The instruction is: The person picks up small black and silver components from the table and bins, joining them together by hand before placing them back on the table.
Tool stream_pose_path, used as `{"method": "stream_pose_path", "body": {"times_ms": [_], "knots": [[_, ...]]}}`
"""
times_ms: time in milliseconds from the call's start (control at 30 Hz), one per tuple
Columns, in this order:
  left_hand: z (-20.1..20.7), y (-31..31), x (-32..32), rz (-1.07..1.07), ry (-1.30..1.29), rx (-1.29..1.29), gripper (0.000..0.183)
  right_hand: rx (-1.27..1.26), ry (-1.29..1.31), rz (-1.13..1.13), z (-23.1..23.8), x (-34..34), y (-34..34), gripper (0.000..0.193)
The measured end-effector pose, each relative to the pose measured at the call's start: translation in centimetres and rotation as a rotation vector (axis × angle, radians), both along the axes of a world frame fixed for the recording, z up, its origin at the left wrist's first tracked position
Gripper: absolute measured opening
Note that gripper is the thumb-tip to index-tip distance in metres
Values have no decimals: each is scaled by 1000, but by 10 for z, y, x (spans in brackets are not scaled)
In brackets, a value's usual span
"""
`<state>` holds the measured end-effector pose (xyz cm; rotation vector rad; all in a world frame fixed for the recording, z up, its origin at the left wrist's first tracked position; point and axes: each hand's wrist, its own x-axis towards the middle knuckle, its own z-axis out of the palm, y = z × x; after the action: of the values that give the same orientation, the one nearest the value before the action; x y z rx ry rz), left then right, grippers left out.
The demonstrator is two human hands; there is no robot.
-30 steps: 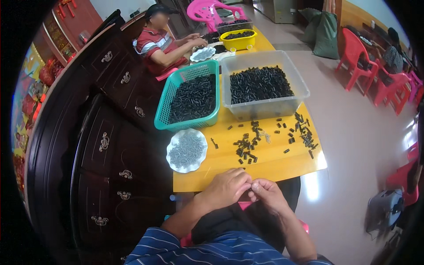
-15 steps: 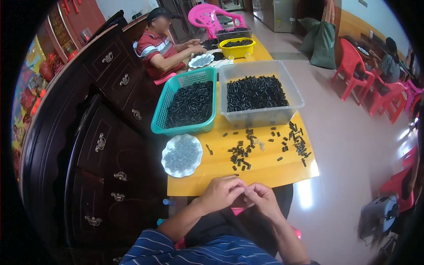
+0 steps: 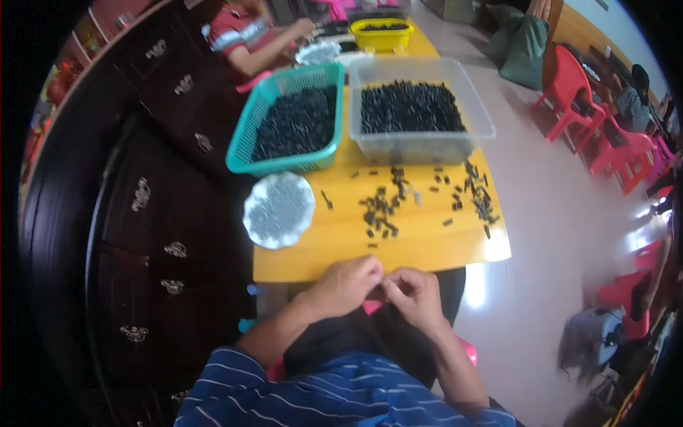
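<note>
The left hand (image 3: 345, 286) and right hand (image 3: 418, 299) meet at the yellow table's (image 3: 324, 262) near edge, fingertips narrow; whether they grip something, I cannot tell. Loose black pieces (image 3: 379, 205) lie farther off.

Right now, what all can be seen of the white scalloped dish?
The white scalloped dish is round and wavy-rimmed; whether ceramic or plastic, I cannot tell. It sits upright at the left edge of the yellow tabletop, holding small silvery-grey pieces, too blurred to separate. The teal basket stands just beyond it; whether they touch is unclear. The left hand and right hand are apart from it.
</note>
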<state>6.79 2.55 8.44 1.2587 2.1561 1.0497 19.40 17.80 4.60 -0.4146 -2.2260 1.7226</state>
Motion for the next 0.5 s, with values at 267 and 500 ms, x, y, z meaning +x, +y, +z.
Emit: {"method": "stream_pose_path", "body": {"times_ms": [267, 500], "knots": [[-13, -11, -4, -18, -79, 71, 9, -121, -19, 53, -4, -4, -8, 10], [-9, -15, -4, -53, -137, 208, 8, -675, -104, 210, 2, 1, 1, 2]]}}
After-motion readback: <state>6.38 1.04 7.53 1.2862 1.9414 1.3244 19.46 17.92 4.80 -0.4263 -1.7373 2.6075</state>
